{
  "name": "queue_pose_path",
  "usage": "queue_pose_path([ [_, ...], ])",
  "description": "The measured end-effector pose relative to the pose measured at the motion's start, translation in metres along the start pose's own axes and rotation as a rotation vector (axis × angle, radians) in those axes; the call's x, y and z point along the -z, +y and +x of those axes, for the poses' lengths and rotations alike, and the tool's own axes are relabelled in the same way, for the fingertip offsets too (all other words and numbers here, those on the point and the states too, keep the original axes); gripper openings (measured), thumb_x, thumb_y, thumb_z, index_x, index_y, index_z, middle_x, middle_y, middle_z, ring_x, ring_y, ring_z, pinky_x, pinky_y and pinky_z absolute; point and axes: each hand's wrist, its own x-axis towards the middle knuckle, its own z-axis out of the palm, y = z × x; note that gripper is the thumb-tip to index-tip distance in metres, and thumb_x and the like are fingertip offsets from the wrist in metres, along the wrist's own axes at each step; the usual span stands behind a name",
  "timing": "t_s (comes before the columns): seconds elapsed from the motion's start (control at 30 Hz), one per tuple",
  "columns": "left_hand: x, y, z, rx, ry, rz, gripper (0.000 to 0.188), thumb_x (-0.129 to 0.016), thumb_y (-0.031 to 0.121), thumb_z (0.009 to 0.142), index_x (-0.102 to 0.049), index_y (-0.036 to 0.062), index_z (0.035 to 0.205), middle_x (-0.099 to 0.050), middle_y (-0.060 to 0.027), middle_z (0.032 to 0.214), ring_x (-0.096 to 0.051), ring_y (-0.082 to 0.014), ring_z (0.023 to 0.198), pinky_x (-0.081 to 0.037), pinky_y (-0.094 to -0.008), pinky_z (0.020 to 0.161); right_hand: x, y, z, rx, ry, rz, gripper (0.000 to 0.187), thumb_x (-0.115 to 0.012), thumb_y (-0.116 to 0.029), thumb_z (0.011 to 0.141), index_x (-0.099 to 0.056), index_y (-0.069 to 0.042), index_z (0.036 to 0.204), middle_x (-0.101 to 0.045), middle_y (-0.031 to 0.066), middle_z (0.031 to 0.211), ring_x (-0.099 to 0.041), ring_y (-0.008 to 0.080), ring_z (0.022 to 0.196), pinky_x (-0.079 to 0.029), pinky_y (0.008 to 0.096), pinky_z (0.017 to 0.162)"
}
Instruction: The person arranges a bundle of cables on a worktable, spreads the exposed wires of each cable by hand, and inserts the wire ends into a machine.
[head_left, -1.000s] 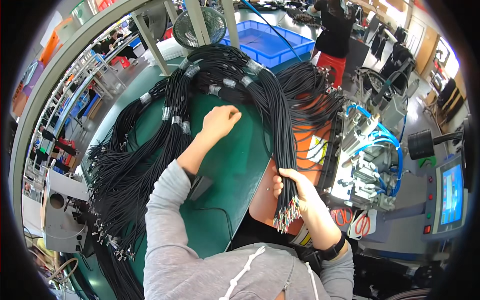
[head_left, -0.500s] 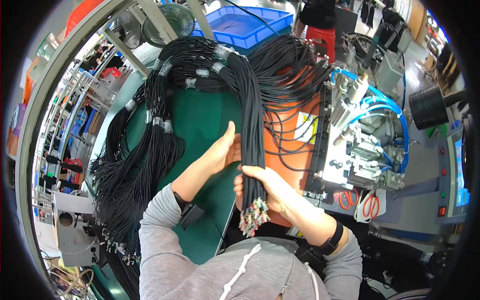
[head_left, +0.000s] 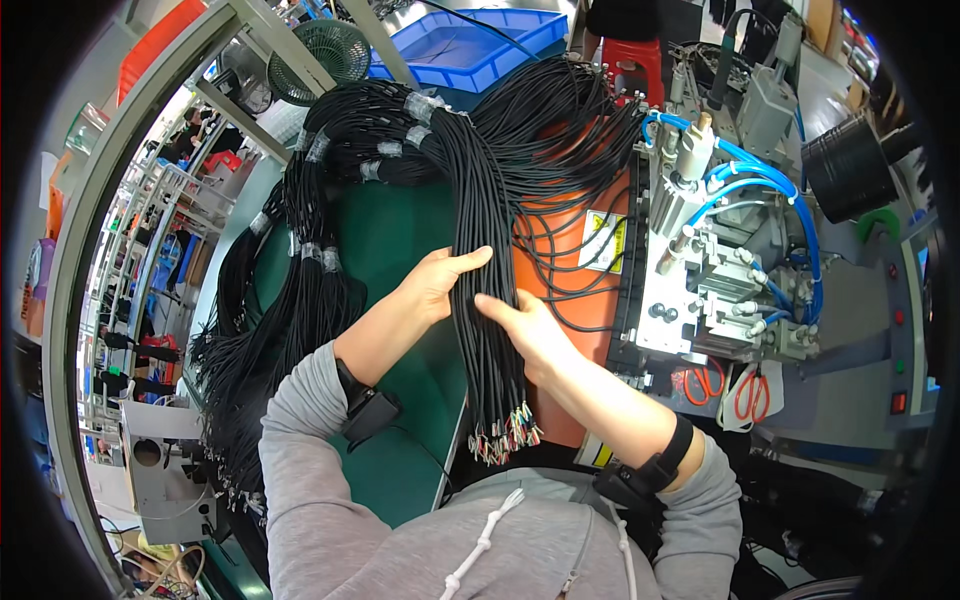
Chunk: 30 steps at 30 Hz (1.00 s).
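A thick bundle of black cables (head_left: 482, 215) hangs down toward me over the table. Its stripped ends show small coloured wires (head_left: 505, 435). Gripping the bundle from its left side is my left hand (head_left: 445, 280), thumb laid across the front and fingers hidden behind. Slightly lower, my right hand (head_left: 525, 330) closes on it from the right, its thumb also on the front. Below my hands the cables fan out a little. Farther up, clear tape bands (head_left: 420, 108) wrap the same heap of cables.
More taped black cable bundles (head_left: 310, 210) lie on the green tabletop (head_left: 385, 225) at left. A machine with blue air hoses (head_left: 690, 260) stands at right, with red-handled scissors (head_left: 752, 397) near it. Behind are a blue tray (head_left: 470, 70), a fan (head_left: 330, 55) and a red stool (head_left: 640, 65).
My left hand, formerly beside the bundle and off it, now grips it. My right hand has moved up along the cables, and the lower ends have spread wider.
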Motion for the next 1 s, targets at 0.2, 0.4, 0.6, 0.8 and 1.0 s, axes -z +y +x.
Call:
queue_pose_path([
  [0.2, -0.004, 0.004, -0.005, 0.051, 0.064, 0.029, 0.024, -0.071, 0.011, 0.083, -0.062, 0.0003, 0.102, -0.067, -0.0087, 0.091, -0.067, -0.0208, 0.079, -0.057, -0.0357, 0.073, 0.022, -0.003, 0.031, 0.190, 0.096, -0.105, 0.026, -0.065, -0.018, 0.087, -0.058, 0.002, 0.103, -0.066, 0.0077, 0.087, -0.064, 0.0157, 0.072, -0.053, 0.0277, 0.068],
  [0.4, 0.006, 0.000, -0.006, -0.050, 0.098, 0.140, 0.019, -0.069, 0.009, 0.081, -0.061, 0.0032, 0.098, -0.065, -0.0057, 0.086, -0.064, -0.0178, 0.078, -0.054, -0.0333, 0.074, 0.020, -0.007, 0.033, 0.191, 0.062, 0.017, 0.020, -0.065, -0.017, 0.087, -0.060, 0.001, 0.096, -0.067, 0.0080, 0.084, -0.063, 0.0127, 0.070, -0.052, 0.0250, 0.066],
  [0.6, -0.022, -0.015, -0.028, -0.176, 0.191, 0.140, 0.019, -0.066, 0.012, 0.083, -0.056, 0.0079, 0.099, -0.059, -0.0019, 0.078, -0.059, -0.0143, 0.075, -0.049, -0.0301, 0.072, 0.014, -0.013, 0.023, 0.232, 0.046, -0.117, 0.014, -0.064, -0.009, 0.083, -0.055, -0.001, 0.090, -0.063, 0.0065, 0.076, -0.059, 0.0115, 0.059, -0.049, 0.0236, 0.056],
  [0.8, 0.001, -0.020, -0.035, -0.059, 0.048, -0.065, 0.027, -0.064, 0.015, 0.085, -0.051, 0.0062, 0.107, -0.058, -0.0037, 0.079, -0.056, -0.0134, 0.066, -0.046, -0.0262, 0.060, 0.024, -0.028, -0.010, 0.076, -0.021, 0.001, 0.016, -0.062, -0.009, 0.084, -0.057, -0.003, 0.097, -0.058, 0.0029, 0.068, -0.056, 0.0111, 0.056, -0.047, 0.0229, 0.052],
  [1.0, 0.023, 0.024, -0.069, 0.107, -0.112, 0.012, 0.036, -0.062, 0.016, 0.088, -0.051, 0.0042, 0.120, -0.054, -0.0028, 0.080, -0.056, -0.0142, 0.062, -0.047, -0.0246, 0.059, 0.044, -0.022, -0.105, -0.207, -0.178, 0.006, 0.025, -0.057, -0.009, 0.087, -0.050, -0.004, 0.111, -0.045, 0.0001, 0.062, -0.041, 0.0097, 0.042, -0.033, 0.0238, 0.039],
])
